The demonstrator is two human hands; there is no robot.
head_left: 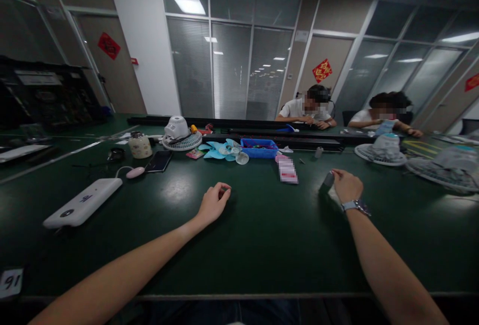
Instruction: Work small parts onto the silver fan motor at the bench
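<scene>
My left hand (pixel 214 202) hovers over or rests on the green table, fingers curled in and thumb near the index fingertip. Whether something small sits inside them is hidden. Farther right, my right hand (pixel 348 186), with a watch at the wrist, pinches a small dark grey piece (pixel 328 180) by its right side. That piece is tilted and its exact kind is not clear. Between the hands and a little beyond them lies a pink card-like item (pixel 288 170). A small grey metallic piece (pixel 319 152) stands behind my right hand.
Beyond my hands are blue fan blades (pixel 220 149), a blue tray (pixel 260 151) of small parts and a white fan (pixel 177 130). A white device (pixel 84 203), phone (pixel 159 161) and jar (pixel 139 144) lie left. More fan parts (pixel 385 148) stand right. Two people sit across.
</scene>
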